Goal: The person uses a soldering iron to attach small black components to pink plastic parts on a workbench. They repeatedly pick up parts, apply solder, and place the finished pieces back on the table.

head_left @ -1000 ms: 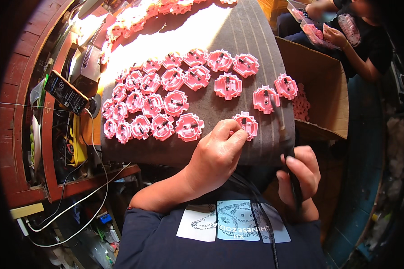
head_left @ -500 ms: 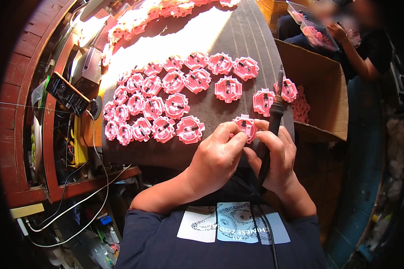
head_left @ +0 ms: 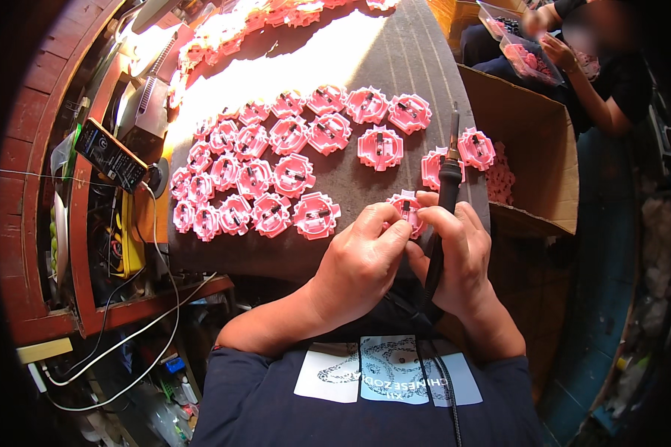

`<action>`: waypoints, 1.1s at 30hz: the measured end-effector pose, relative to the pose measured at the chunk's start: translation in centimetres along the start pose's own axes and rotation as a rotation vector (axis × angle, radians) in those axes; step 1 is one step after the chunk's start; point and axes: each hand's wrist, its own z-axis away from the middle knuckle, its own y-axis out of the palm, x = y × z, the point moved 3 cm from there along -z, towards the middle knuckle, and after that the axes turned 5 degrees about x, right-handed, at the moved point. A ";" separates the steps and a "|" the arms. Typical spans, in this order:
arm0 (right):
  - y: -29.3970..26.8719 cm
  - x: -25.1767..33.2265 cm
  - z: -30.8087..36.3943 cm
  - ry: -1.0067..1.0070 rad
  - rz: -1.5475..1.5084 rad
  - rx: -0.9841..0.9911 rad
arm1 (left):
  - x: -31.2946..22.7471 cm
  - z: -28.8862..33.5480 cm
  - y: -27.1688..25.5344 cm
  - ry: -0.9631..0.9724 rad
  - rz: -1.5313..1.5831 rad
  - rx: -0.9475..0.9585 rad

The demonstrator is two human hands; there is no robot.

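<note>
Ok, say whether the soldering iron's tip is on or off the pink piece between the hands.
Off: the soldering iron leans through the right hand, its tip pointing away from the pink piece the left hand pinches.

Table [head_left: 238,255]: white glare, 11 o'clock
Floor [head_left: 537,294]: dim, 4 o'clock
Co-worker [head_left: 608,112]: head blurred, 2 o'clock
Boards [head_left: 19,194]: bowed, 9 o'clock

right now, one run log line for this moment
left hand: on pink part; right hand: soldering iron, fingers at same part; iron tip: clear of part
</note>
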 end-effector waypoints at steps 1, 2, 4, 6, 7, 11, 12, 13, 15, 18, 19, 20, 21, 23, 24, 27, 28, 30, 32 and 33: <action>0.0 0.0 0.0 0.001 0.000 0.004 | 0.0 0.0 0.0 -0.003 0.002 0.001; 0.0 -0.1 0.1 0.002 -0.001 0.007 | -0.1 0.0 0.0 -0.007 0.004 0.002; 0.0 0.0 0.0 0.007 -0.007 0.011 | -0.1 0.0 0.0 -0.007 0.003 0.002; 0.0 0.0 -0.1 0.007 -0.018 -0.004 | 0.0 0.0 0.0 -0.002 -0.003 -0.001; 0.0 0.1 -0.4 0.005 -0.026 -0.021 | 0.0 0.0 0.0 -0.004 -0.003 0.002; -0.1 0.2 -0.6 -0.003 -0.030 -0.020 | -0.1 -0.1 -0.1 -0.017 -0.005 -0.008; -0.1 0.1 -0.6 -0.006 -0.038 -0.021 | -0.1 -0.2 -0.1 -0.022 -0.006 -0.016; 0.0 0.1 -0.6 -0.010 -0.045 -0.021 | -0.2 -0.1 -0.1 -0.027 -0.001 -0.016; 0.0 0.1 -0.7 -0.003 -0.051 -0.007 | -0.1 -0.1 -0.1 -0.037 0.008 -0.017; -0.1 0.2 -0.6 0.011 -0.037 0.025 | 0.0 -0.1 -0.7 -0.043 0.052 0.037; -0.2 0.2 -0.6 0.003 -0.022 0.028 | 0.0 -0.3 -1.2 -0.057 0.040 0.010; -0.1 0.1 -0.6 -0.004 -0.008 0.031 | 0.1 -0.7 -1.9 -0.071 0.028 -0.016; -0.1 0.0 -0.7 -0.004 -0.008 0.005 | 0.2 -1.0 -2.7 -0.085 0.015 -0.043; 0.2 -0.1 -0.7 -0.003 -0.006 -0.046 | 0.7 -2.4 -4.2 -0.051 -0.190 -0.028; 0.2 -0.2 -0.6 0.013 0.020 -0.045 | 1.3 -3.2 -4.1 -0.070 -0.251 0.021; 0.2 -0.3 -1.1 0.036 0.075 -0.050 | 3.0 -4.4 -3.7 -0.084 -0.453 0.102; 0.2 -0.4 -1.4 0.043 0.095 -0.060 | 3.5 -4.8 -3.6 -0.109 -0.500 0.137; 0.0 -0.6 -1.8 0.060 0.143 -0.072 | 3.8 -5.2 -3.4 -0.143 -0.536 0.168; -0.1 -1.1 -1.7 0.076 0.194 -0.108 | 3.9 -5.3 -3.1 -0.125 -0.545 0.195; -0.1 -1.2 -1.7 0.084 0.218 -0.127 | 3.9 -5.3 -3.0 -0.117 -0.552 0.208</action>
